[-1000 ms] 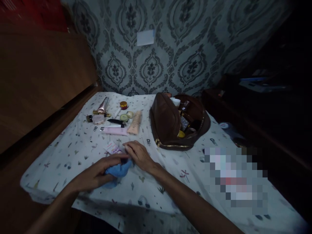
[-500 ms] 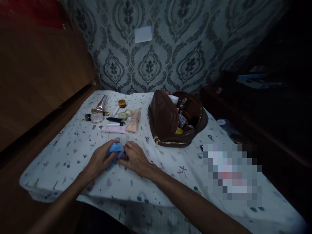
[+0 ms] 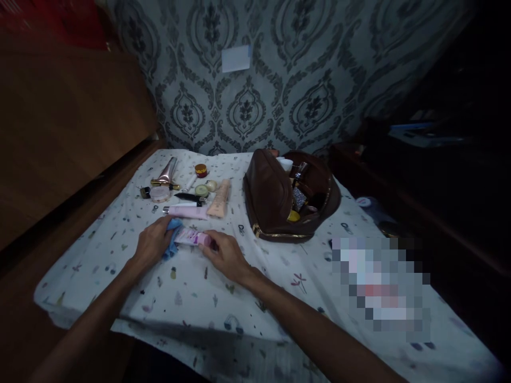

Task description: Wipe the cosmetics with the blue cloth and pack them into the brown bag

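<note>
My left hand [image 3: 154, 240] is closed on a blue cloth [image 3: 172, 239], which wraps the left end of a small white and purple tube [image 3: 187, 236]. My right hand [image 3: 225, 255] grips the tube's pink cap [image 3: 204, 239] between thumb and fingers. Just behind the hands lie a long pale pink tube [image 3: 186, 211] and a peach tube [image 3: 219, 199]. Farther back are a black pointed item [image 3: 189, 197], a round green-topped jar [image 3: 202, 190], a clear round case [image 3: 160, 193], a metallic pink tube [image 3: 167, 171] and a small red jar with a gold lid [image 3: 200, 171].
An open brown cosmetic bag [image 3: 269, 197] with several items inside stands right of the tubes. A blurred-out object [image 3: 375, 287] lies on the right side of the patterned cloth cover [image 3: 191, 314]. Wooden furniture [image 3: 72, 122] rises at the left, with a papered wall [image 3: 247, 111] behind.
My left hand has moved left with the blue cloth, uncovering the tube between the hands. My right hand has shifted slightly right and now holds the cap end.
</note>
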### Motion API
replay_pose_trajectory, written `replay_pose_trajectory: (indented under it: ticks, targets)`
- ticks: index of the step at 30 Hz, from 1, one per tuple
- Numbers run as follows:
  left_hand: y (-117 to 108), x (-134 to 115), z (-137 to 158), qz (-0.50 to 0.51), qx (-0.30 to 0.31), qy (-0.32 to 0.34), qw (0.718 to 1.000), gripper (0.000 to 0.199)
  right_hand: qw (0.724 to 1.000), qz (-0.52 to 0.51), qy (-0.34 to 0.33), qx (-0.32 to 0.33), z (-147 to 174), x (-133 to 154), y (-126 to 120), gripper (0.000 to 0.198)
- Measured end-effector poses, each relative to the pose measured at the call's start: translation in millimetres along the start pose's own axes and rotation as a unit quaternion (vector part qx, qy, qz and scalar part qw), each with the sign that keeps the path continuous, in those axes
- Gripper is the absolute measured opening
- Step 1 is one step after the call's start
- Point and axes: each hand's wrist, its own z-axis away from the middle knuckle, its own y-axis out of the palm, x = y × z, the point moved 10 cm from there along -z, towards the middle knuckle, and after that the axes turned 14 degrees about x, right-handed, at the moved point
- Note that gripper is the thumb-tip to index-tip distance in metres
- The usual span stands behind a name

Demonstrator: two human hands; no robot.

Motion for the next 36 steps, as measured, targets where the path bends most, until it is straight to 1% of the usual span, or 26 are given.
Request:
replay_pose_trajectory:
  ticks: [2,3,4,5,7,8,9,11,13,16,18,20,22,23,25,27,30,32,34,36]
  targets:
    - [-13,-3,1,0.073,-0.043,0.018,0.996,0.035,0.997,-0.069,0.026,-0.026,0,-9,-9,0.023]
    - [-20,-9,2,0.108,-0.063,0.038,0.991,0.036,0.992,-0.115,0.040,-0.040,0,-15,-11,0.028]
    - [-25,-19,4,0.128,-0.075,0.072,0.986,0.038,0.982,-0.172,0.055,-0.052,-1,-22,-13,0.032]
    - [-27,-35,6,0.126,-0.075,0.121,0.982,0.039,0.967,-0.236,0.072,-0.062,-2,-31,-12,0.035]
    - [-22,-73,11,0.058,-0.050,0.227,0.971,0.040,0.927,-0.354,0.100,-0.071,-3,-46,-6,0.041]
    - [-14,-90,13,0.008,-0.030,0.263,0.964,0.042,0.910,-0.391,0.113,-0.074,-4,-52,-3,0.044]
    - [-5,-100,13,-0.038,-0.005,0.279,0.959,0.045,0.901,-0.409,0.124,-0.078,-4,-56,-2,0.046]
    - [9,-106,8,-0.083,0.038,0.262,0.961,0.048,0.899,-0.406,0.140,-0.085,-4,-62,-2,0.049]
    - [14,-100,2,-0.070,0.066,0.232,0.968,0.044,0.905,-0.390,0.152,-0.079,-3,-63,-4,0.050]
    - [9,-95,-1,0.011,0.086,0.221,0.972,0.035,0.913,-0.376,0.144,-0.069,-4,-58,-8,0.050]
    - [4,-95,-1,0.085,0.106,0.218,0.966,0.032,0.915,-0.375,0.126,-0.075,-5,-54,-14,0.048]
    - [0,-98,-1,0.170,0.141,0.227,0.948,0.033,0.917,-0.373,0.117,-0.077,-5,-52,-19,0.047]
    - [-3,-101,0,0.255,0.177,0.240,0.920,0.035,0.919,-0.365,0.126,-0.079,-5,-54,-23,0.049]
    - [-5,-99,-1,0.294,0.188,0.236,0.907,0.036,0.919,-0.363,0.130,-0.085,-5,-56,-26,0.050]
    - [-5,-85,-4,0.364,0.198,0.190,0.890,0.037,0.914,-0.370,0.132,-0.096,-4,-59,-30,0.051]
    - [1,-65,-6,0.427,0.198,0.117,0.875,0.038,0.908,-0.388,0.122,-0.099,-4,-59,-31,0.051]
    - [18,-43,-3,0.509,0.199,0.015,0.838,0.044,0.903,-0.408,0.099,-0.087,-6,-54,-30,0.050]
    - [29,-38,0,0.540,0.212,-0.032,0.814,0.048,0.908,-0.407,0.074,-0.070,-8,-48,-30,0.049]
    - [33,-41,1,0.548,0.231,-0.041,0.803,0.047,0.916,-0.395,0.042,-0.049,-10,-41,-32,0.047]
    - [32,-47,1,0.545,0.249,-0.021,0.801,0.045,0.925,-0.378,0.018,-0.030,-11,-35,-33,0.045]
